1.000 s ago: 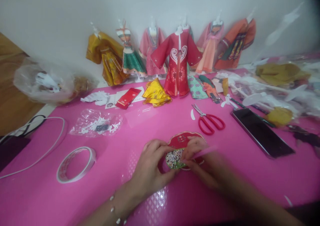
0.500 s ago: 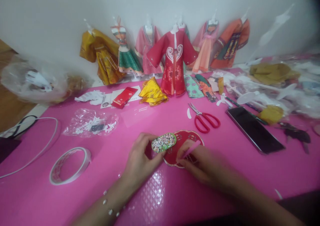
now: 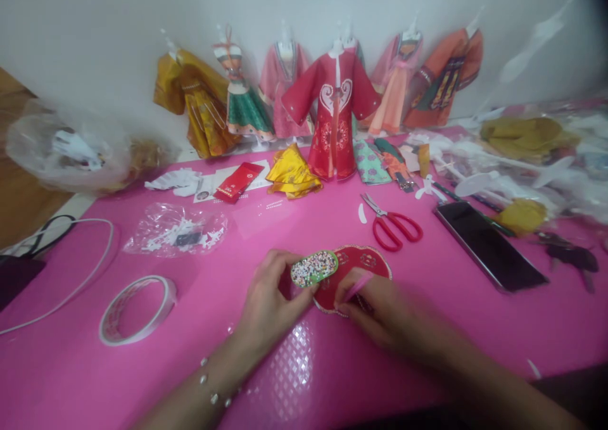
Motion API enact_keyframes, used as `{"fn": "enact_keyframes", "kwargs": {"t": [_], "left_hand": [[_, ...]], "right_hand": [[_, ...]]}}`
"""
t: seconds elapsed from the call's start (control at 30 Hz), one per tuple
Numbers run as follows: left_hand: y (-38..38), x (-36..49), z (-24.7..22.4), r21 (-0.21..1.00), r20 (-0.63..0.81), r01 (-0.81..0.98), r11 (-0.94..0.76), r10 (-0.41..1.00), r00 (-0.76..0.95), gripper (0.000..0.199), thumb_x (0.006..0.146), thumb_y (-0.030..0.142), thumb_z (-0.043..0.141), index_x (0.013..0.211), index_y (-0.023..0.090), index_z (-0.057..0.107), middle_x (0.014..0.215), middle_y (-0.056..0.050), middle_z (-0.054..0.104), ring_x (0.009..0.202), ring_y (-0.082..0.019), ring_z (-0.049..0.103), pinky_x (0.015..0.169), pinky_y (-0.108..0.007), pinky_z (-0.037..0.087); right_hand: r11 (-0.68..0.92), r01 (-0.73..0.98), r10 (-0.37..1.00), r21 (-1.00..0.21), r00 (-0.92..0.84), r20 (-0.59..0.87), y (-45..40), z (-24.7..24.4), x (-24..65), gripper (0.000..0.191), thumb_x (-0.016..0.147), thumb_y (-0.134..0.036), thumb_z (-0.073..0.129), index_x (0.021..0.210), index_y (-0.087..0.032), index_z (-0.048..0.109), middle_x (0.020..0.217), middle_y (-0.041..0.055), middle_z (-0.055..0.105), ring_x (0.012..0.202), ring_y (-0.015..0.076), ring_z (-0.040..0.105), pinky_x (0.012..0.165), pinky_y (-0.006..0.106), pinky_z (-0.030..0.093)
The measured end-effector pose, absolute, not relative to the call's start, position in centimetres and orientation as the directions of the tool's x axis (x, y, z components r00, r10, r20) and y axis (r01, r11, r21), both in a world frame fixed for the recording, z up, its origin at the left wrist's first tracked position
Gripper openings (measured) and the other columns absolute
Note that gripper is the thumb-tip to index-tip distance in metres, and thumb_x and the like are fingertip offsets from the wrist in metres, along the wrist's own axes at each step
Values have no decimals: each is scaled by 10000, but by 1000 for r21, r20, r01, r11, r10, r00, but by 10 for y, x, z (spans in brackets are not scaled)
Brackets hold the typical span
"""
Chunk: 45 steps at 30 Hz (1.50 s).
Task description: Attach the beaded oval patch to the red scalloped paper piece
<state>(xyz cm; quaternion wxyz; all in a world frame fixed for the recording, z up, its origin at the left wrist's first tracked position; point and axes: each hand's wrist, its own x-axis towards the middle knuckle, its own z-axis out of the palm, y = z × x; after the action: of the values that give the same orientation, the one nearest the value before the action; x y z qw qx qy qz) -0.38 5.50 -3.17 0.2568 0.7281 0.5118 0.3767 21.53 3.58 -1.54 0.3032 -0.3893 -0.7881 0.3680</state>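
My left hand (image 3: 273, 297) is closed on a small green oval tray (image 3: 314, 269) heaped with tiny mixed-colour beads or rhinestones. The tray is held over the left edge of a red lobed cloth piece (image 3: 351, 262), which lies flat and has a pale beaded rim and small motifs. In my right hand (image 3: 375, 303) is a slim pink pen-like tool (image 3: 360, 284), pinched between thumb and fingers. That hand's fingertips are at the lower part of the red piece. The tool's tip, and whatever may be on it, is hidden.
Red-handled scissors (image 3: 396, 227) and a black phone (image 3: 491, 246) lie to the right. At left are a tape roll (image 3: 137, 309), a white cable (image 3: 107, 252) and a clear bag (image 3: 178, 230). Small dressed figures, including a red robe (image 3: 332, 116), line the wall.
The camera view has shifted slightly, so everything sits a little further right. The pink tool now shows shorter above my right hand. Both hands keep their holds.
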Motion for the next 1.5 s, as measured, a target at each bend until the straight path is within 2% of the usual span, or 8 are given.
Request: {"fn": "enact_keyframes", "kwargs": {"t": [0.5,0.67,1.5], "left_hand": [[55,-4,-34,751,288,556,-355,935,207,242,774,185,697,993,224,601,946,-21,598,873,-200,575,767,-357,470],[55,-5,-33,747,279,569,-344,939,201,237,773,188,696,987,224,602,948,-24,599,876,-203,575,772,-359,471],[54,-5,-33,739,263,587,-332,943,202,227,777,228,693,986,215,605,954,-40,611,877,-214,586,771,-372,476]], "right_hand": [[426,397,838,-813,-513,188,35,-16,213,109,897,-107,544,929,-208,570,891,6,650,778,134,605,698,255,473],[428,417,840,-802,-510,184,37,-13,212,117,878,-84,559,915,-195,571,856,-2,641,732,118,588,658,233,455],[441,403,831,-802,-522,194,36,-17,212,129,879,-92,531,931,-202,575,889,14,651,792,145,615,703,267,482]]}}
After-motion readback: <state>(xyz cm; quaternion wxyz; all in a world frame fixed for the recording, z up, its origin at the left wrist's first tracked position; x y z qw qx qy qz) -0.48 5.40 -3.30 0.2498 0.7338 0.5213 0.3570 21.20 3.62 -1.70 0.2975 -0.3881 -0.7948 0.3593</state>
